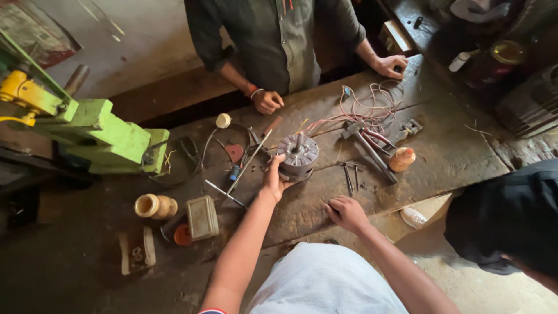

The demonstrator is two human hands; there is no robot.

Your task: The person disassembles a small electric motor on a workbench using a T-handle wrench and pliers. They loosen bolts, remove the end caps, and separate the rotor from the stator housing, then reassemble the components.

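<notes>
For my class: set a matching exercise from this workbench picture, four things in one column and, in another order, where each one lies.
Things
1. round grey motor
2. hammer
3. green machine
4. tangle of thin wires

Places
A. at the bench's left end
B. under the fingers of the person's left hand
C. near the far edge, in front of the person standing opposite
D. between the motor and a small orange spool

Pairs: 1-B, 2-D, 3-A, 4-C. The right hand rests flat on the bare bench and holds nothing.
</notes>
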